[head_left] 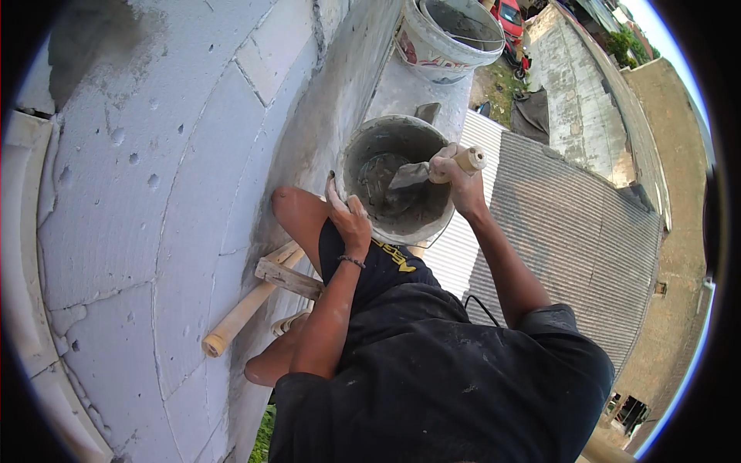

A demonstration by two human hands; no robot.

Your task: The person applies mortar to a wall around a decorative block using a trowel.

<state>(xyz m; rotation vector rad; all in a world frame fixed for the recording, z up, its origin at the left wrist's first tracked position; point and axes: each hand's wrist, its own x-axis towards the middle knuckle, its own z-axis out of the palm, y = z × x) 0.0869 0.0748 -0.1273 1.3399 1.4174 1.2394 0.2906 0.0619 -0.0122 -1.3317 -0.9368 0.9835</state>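
Note:
My right hand (pixel 457 176) is closed round the handle of a trowel (pixel 410 176), whose blade reaches down into a bucket (pixel 362 143). Grey wet mortar (pixel 386 189) coats the inside and bottom of this bucket. On the bucket's near left rim lies my left hand (pixel 349 220), its fingers bent over the edge and touching the wall of the bucket. Just beyond the rim, a flat grey blade (pixel 427 113) rests on the ledge.
A white pail (pixel 444 58) stands farther along the ledge (pixel 386 91). The block wall (pixel 201 154) rises at left, with wooden poles (pixel 245 309) beside my legs. Below at right are a corrugated roof (pixel 556 216) and a parked red car (pixel 510 15).

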